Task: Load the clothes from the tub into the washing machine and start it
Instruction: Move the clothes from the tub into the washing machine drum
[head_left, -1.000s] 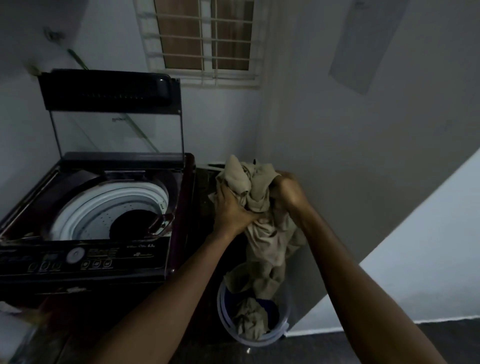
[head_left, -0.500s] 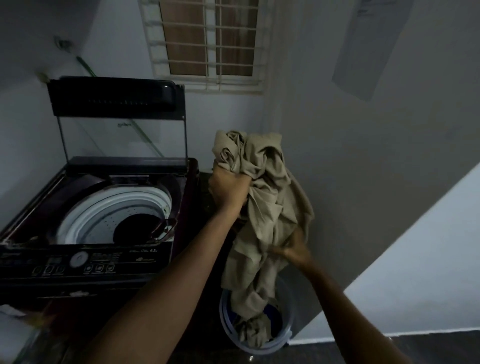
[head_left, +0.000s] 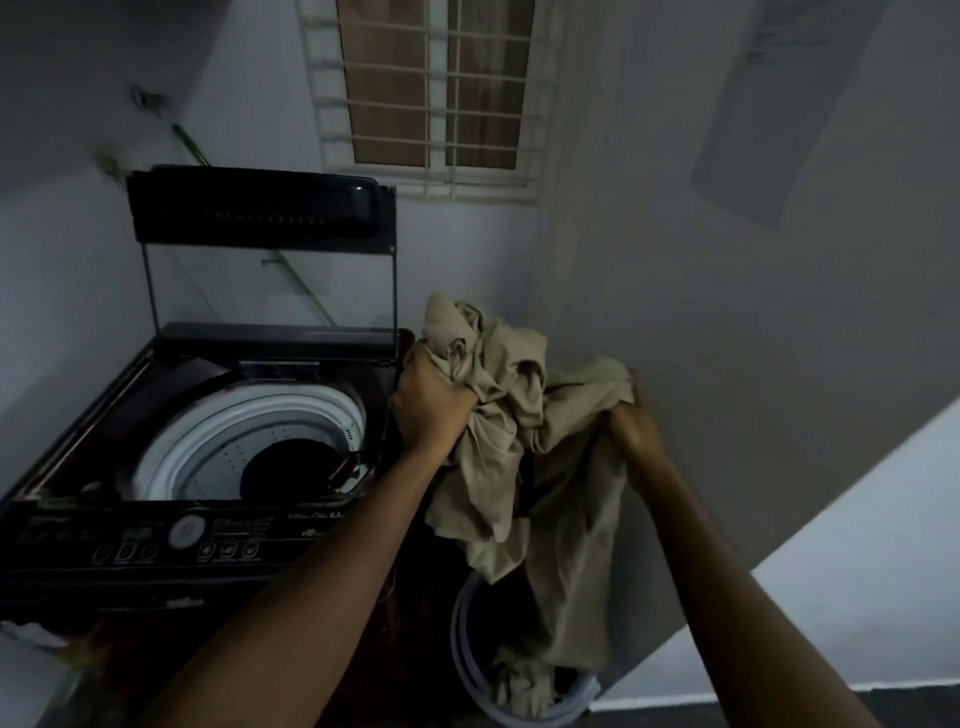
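I have a crumpled khaki-beige cloth garment (head_left: 519, 415) held up between both hands. My left hand (head_left: 434, 402) is a tight fist round a bunched upper part. My right hand (head_left: 636, 426) is curled into the fabric at the other side, at about the same height; its fingertips are buried in folds, so I cannot tell how firm that hold is.

The garment's long axis runs nearly straight down. The gathered top bridges the two hands, and a long leg-like length hangs below the right hand with its lower end pointing into the round pale plastic tub (head_left: 462, 639) beneath both hands. That end appears to reach past the rim, near a second beige piece (head_left: 519, 686) lying inside.

The dark top-loading washing machine (head_left: 156, 545) sits left of my left hand, its glass lid (head_left: 265, 280) upright and the white-ringed drum opening (head_left: 249, 431) exposed.

My worries:
- If I swing left without lifting, the hanging tail may catch the tub's rim and tip it, or drag the other piece out.
- The tail could drape over the machine's near edge or control panel rather than into the drum.
- If the right hand's grip is shallow, that side may slip and the length fall to the floor.
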